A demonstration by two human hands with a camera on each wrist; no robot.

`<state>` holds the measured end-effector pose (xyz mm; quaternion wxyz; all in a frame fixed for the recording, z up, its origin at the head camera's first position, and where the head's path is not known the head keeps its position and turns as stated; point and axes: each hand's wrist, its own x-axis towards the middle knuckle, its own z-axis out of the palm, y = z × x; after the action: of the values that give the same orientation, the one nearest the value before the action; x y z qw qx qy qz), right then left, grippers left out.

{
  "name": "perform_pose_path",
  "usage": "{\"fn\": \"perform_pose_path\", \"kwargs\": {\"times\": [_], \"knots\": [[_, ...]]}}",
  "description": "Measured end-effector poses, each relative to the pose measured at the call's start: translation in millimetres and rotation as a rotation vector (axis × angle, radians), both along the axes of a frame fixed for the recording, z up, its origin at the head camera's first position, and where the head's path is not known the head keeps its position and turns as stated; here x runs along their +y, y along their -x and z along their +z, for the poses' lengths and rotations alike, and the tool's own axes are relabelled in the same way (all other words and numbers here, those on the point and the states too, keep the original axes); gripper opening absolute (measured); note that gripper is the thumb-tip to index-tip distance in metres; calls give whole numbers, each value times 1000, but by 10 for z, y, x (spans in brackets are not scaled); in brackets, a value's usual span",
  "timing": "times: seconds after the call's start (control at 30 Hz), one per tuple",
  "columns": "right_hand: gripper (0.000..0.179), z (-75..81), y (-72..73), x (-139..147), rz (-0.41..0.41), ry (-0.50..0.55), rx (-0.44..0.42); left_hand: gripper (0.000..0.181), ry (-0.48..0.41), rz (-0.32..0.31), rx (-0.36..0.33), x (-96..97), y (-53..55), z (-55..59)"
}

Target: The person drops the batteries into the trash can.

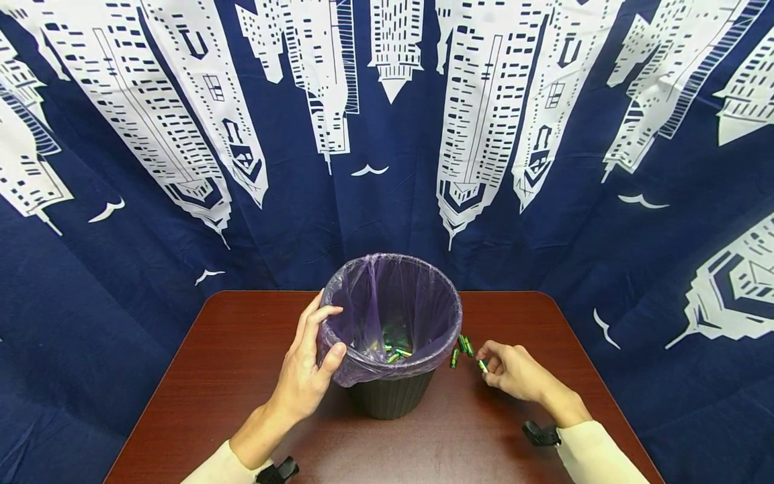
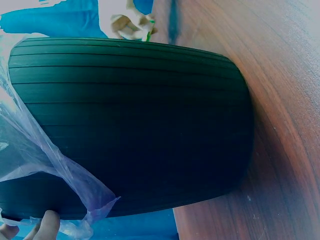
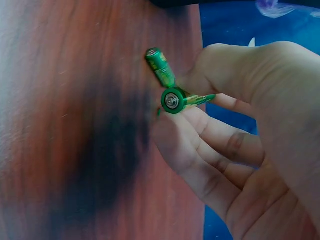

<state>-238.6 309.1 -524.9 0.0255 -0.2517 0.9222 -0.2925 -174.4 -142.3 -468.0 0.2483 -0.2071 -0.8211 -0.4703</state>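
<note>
While the head view shows the left hand (image 1: 307,380) holding the bin (image 1: 390,398) at its rim, the right hand (image 1: 517,372) pinches a battery (image 1: 482,366) beside it, near the table (image 1: 423,447). From the left wrist, the liner (image 2: 95,192) appears thin and soft over ribbed, presumably stiff walls. From the right wrist, the battery sits end-on in the pinch; judged light, rigid and somewhat slippery, it is best held mid-barrel.

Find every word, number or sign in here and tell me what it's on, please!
No words, numbers or signs can be read.
Held battery: printing too blurred.
Other batteries, on the table and in the bin: too small to read.
Cloth: building pictures, no readable words.
</note>
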Motion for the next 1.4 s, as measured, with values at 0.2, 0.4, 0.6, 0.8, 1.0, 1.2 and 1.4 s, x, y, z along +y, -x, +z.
{"fn": "perform_pose_path", "kwargs": {"times": [0.2,0.4,0.6,0.8,1.0,1.2,1.4], "knots": [[30,131,17,-76,7,17,59,64,10,6,6,3,10,0],[30,302,23,-152,-15,12,68,64,11,3,17,-1,6,-21],[31,493,23,-230,-7,3,114,65,-6,-4,19,-13,-1,-37],[31,691,25,-257,-11,-7,160,65,15,11,12,1,-2,-23],[30,868,33,-285,-14,-20,203,65,15,9,8,11,-15,-33],[29,1052,20,-344,-1,-29,232,65,2,7,10,7,-15,-44],[28,1223,12,-380,-2,-25,271,65,1,7,14,12,-2,-33]]}}
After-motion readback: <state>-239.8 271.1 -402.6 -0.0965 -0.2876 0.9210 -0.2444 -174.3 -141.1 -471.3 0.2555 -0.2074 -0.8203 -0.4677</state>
